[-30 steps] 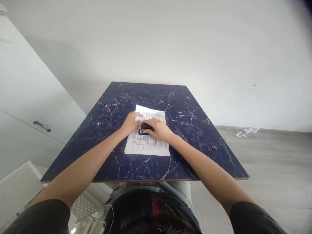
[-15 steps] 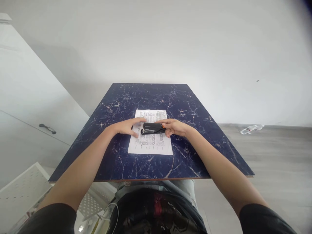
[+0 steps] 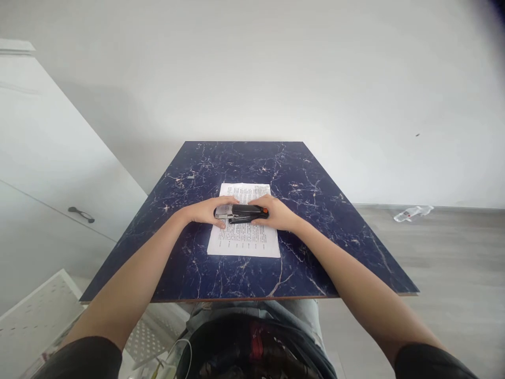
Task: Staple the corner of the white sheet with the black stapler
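Note:
A black stapler (image 3: 246, 212) with an orange end lies crosswise on a printed sheet of paper (image 3: 244, 239) on the dark blue marble table (image 3: 315, 231). A silver metal part sticks out of the stapler's left end. My left hand (image 3: 205, 211) is closed in a pinch around that silver part. My right hand (image 3: 278, 214) grips the stapler's right end, fingers curled over it.
A white cabinet with a dark handle (image 3: 81, 214) stands to the left. A crumpled clear plastic bottle (image 3: 412, 213) lies on the grey floor to the right. A white perforated panel (image 3: 35, 316) sits low at the left.
The stapler was turned crosswise on the paper. My left hand moved from the paper to the stapler's left end, where a silver part now sticks out. My right hand shifted to its right end.

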A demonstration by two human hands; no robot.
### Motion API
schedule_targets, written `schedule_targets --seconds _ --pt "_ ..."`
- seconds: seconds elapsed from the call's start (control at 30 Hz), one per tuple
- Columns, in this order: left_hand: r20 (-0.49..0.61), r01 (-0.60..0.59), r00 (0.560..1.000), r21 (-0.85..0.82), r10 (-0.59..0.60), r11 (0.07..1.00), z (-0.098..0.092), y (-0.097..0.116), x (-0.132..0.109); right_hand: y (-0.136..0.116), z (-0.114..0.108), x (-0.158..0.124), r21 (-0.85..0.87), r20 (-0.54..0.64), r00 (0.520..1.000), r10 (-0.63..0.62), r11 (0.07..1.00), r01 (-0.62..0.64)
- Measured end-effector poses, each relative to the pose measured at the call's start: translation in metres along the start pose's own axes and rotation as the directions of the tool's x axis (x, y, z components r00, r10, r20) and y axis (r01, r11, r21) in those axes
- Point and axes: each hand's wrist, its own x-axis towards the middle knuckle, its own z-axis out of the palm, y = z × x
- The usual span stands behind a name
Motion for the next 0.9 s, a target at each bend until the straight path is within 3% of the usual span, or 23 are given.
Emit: schedule_targets --seconds 0.1,0.2,0.27,0.33,0.43,0.53,0.7,0.9 --pt "-0.047 -0.015 0.999 -0.083 0.011 0.996 0.0 0.007 0.001 -0.008 0.006 -0.001 0.019 -0.032 0.999 0.032 0.999 -0.032" --pt "-0.284 -0.037 0.958 -0.29 -0.049 0.956 0.006 0.015 0.008 -0.013 0.004 -0.004 0.043 -0.251 0.965 0.081 0.996 -0.072" --pt "-0.418 -0.098 0.896 -0.509 -0.147 0.855 0.014 0.019 0.016 -0.015 0.001 -0.007 -0.002 -0.402 0.914 0.061 0.998 -0.067" --pt "-0.394 -0.136 0.896 -0.683 -0.204 0.717 0.022 0.021 0.024 -0.017 -0.002 -0.009 -0.112 -0.475 0.878 -0.056 0.994 0.003" --pt "-0.305 -0.124 0.921 -0.821 -0.243 0.557 0.03 0.021 0.03 -0.018 -0.005 -0.012 -0.282 -0.421 0.876 -0.235 0.952 0.119" --pt "-0.26 -0.104 0.926 -0.873 -0.274 0.477 0.033 0.021 0.031 -0.02 -0.006 -0.014 -0.347 -0.341 0.907 -0.247 0.93 0.123" --pt "-0.263 -0.098 0.917 -0.876 -0.298 0.472 0.033 0.022 0.03 -0.019 -0.007 -0.018 -0.391 -0.253 0.929 -0.269 0.907 0.156" --pt "-0.207 -0.084 0.941 -0.908 -0.268 0.41 0.034 0.021 0.031 -0.016 -0.006 -0.016 -0.574 -0.191 0.904 -0.383 0.791 0.214"
